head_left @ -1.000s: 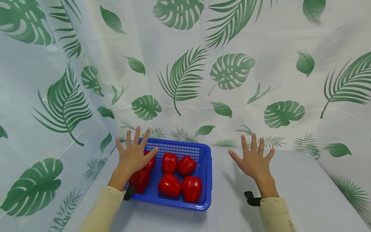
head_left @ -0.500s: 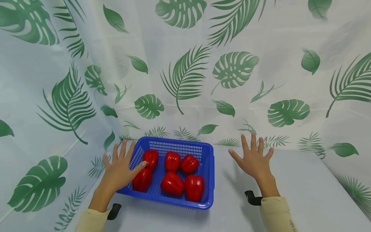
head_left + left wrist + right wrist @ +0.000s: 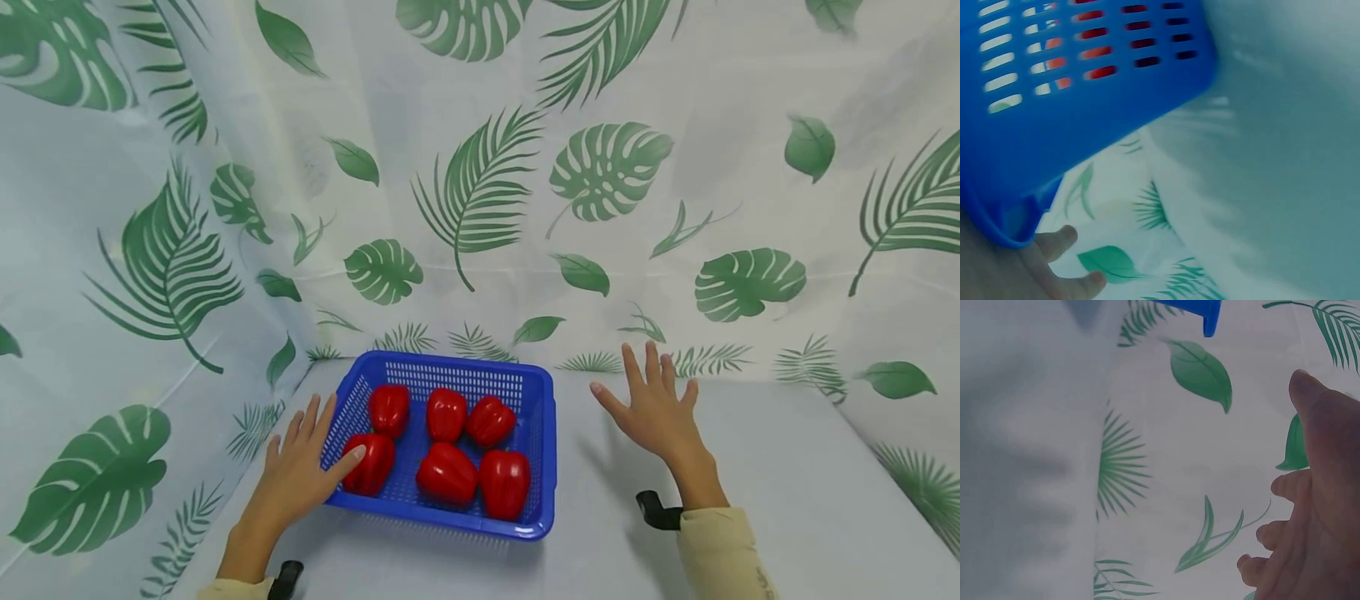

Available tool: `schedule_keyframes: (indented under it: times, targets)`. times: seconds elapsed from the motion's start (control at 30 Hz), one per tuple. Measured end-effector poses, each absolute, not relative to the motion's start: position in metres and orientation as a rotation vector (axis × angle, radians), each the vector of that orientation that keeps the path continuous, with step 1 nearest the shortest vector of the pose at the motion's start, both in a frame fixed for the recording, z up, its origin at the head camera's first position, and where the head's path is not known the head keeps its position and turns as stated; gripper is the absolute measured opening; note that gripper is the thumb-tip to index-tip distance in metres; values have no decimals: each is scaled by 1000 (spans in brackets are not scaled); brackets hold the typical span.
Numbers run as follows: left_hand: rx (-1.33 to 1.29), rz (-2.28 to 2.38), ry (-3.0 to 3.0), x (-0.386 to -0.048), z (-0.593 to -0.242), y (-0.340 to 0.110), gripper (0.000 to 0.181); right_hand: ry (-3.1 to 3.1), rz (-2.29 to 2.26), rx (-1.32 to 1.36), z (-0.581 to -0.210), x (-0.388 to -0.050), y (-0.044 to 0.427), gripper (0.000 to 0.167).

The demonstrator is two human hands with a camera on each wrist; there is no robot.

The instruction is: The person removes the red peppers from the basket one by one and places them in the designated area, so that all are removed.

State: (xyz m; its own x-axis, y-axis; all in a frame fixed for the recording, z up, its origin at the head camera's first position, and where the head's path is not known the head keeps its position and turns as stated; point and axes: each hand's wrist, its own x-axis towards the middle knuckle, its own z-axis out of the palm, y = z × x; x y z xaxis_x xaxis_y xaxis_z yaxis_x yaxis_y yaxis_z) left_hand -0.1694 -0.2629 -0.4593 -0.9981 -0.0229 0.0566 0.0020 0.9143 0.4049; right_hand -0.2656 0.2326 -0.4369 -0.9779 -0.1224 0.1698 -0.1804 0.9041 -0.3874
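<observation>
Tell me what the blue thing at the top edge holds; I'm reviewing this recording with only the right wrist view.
Observer: The head view shows it is a perforated basket holding six red bell peppers.
Operator: How are they arranged?
Observer: In two rough rows, three toward the back and three toward the front.
Operator: And what is at the far end, away from my camera?
Observer: The left hand, overlapping the basket's left rim in the head view; I can't tell whether it touches.
</observation>
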Motion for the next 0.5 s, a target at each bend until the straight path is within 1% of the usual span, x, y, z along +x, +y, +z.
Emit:
schedule_keyframes:
  times: [0.27,0.5]
  targets:
    - [11,-769,-3056,-166,-469,-265,99,-2921,806,288,-432,-260,230,97]
    - [52,-806,-3071,-166,-468,-265,95,-2903,950,350,-420,-261,222,97]
